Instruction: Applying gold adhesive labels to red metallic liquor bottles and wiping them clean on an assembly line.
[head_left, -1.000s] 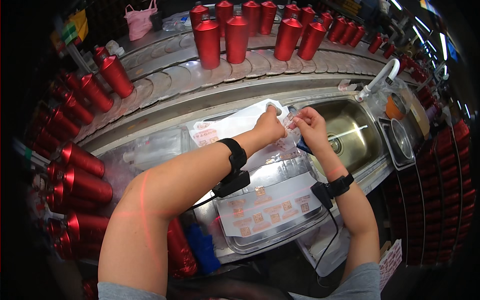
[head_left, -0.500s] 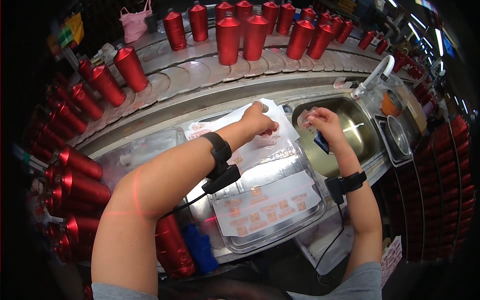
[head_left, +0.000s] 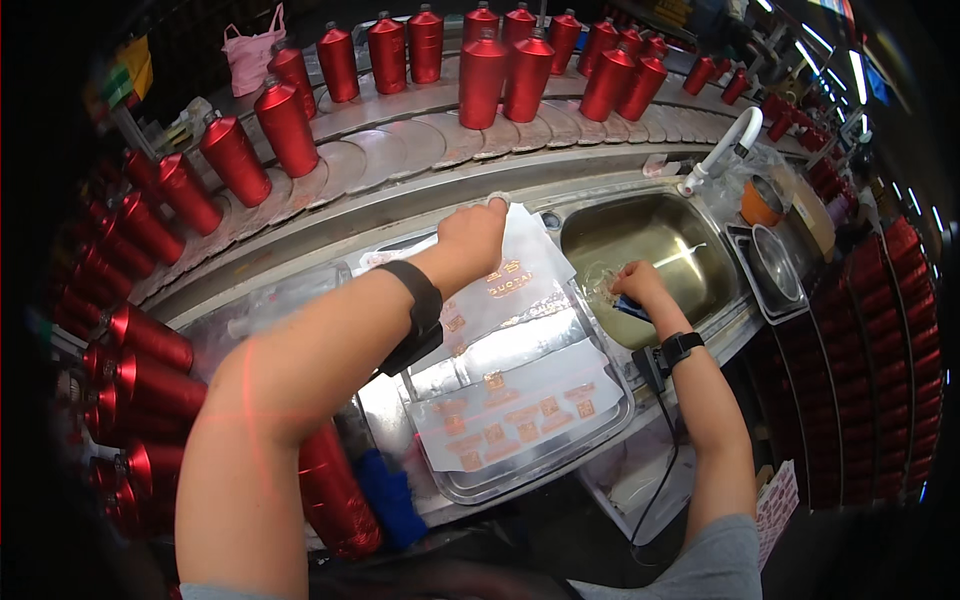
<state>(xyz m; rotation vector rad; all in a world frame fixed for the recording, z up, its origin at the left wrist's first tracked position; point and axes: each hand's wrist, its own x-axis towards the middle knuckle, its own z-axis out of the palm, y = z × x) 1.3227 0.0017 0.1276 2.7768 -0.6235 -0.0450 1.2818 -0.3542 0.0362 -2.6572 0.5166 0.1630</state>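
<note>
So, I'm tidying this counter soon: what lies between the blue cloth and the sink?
A shiny tray with printed sheets on it lies between the blue cloth and the sink, as the head view shows.

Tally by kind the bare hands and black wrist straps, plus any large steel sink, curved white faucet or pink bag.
Bare hands: 2
Black wrist straps: 2
Large steel sink: 1
Curved white faucet: 1
Pink bag: 1
Total: 7

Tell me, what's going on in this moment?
A person's right hand pinches a small piece of clear film at the left side of the sink; whether it touches the liquid is unclear. The left hand is at the upper edge of a white printed sheet. A second printed sheet lies on the metal tray, and red bottles stand on the conveyor beyond.
</note>
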